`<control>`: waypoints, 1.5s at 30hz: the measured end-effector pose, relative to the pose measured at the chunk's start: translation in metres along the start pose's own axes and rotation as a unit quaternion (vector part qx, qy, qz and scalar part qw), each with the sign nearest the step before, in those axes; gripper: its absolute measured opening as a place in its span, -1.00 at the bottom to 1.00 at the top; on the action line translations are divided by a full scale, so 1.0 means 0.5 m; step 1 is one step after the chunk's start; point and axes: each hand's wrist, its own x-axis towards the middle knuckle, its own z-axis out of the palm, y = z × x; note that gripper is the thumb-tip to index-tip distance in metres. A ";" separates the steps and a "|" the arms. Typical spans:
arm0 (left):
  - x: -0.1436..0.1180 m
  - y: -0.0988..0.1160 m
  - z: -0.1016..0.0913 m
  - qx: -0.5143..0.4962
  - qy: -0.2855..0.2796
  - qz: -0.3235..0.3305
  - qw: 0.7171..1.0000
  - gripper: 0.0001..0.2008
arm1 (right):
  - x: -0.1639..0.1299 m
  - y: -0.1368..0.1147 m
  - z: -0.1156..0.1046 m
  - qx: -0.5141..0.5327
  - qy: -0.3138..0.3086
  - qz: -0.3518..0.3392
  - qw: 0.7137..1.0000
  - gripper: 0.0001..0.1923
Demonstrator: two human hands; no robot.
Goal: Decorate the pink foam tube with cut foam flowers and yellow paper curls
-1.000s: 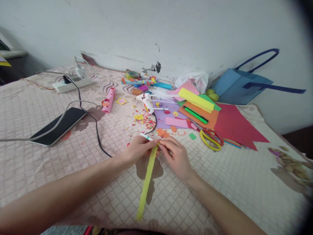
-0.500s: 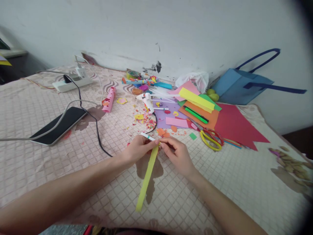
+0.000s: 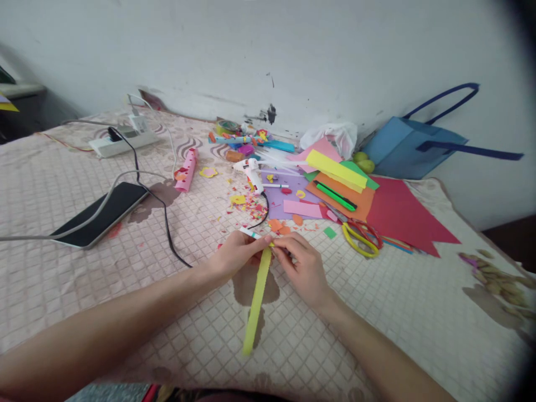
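Both hands' grip [image 3: 271,245] pinches yellow strip [image 3: 256,301].

Phone [image 3: 98,214] far left, glue gun [image 3: 252,172] behind hands, scissors [image 3: 362,237] right, bag [image 3: 412,145] at back-right by wall.

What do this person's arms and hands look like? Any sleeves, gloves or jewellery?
Both forearms are bare, with no sleeve in view up to the picture's edge. The left hand and the right hand wear no gloves. No ring, watch or bracelet shows on either hand or wrist, as far as this view lets one tell.
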 end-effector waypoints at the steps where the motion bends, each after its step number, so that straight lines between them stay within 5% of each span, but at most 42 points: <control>1: 0.000 0.000 -0.001 0.012 0.001 0.009 1.000 -0.63 | 0.002 -0.001 -0.002 0.010 -0.003 0.009 1.000 -0.84; 7: -0.004 0.009 -0.003 0.056 -0.013 0.045 0.997 -0.72 | 0.008 -0.001 -0.007 0.066 -0.045 0.071 0.994 -0.82; 23: -0.001 0.003 -0.003 0.011 -0.014 -0.009 1.000 -0.60 | -0.001 0.008 0.006 -0.007 0.021 -0.030 0.999 -0.81; 31: -0.002 0.002 -0.008 0.009 -0.031 0.003 0.999 -0.60 | 0.007 0.006 -0.002 0.054 -0.030 0.042 0.997 -0.85; 40: -0.003 0.002 0.000 0.003 -0.011 -0.008 1.000 -0.60 | 0.002 0.006 0.004 0.024 0.008 0.006 1.000 -0.82; 45: -0.002 0.003 -0.005 0.017 -0.019 0.014 1.000 -0.61 | 0.001 0.008 -0.001 0.096 -0.029 0.080 0.992 -0.74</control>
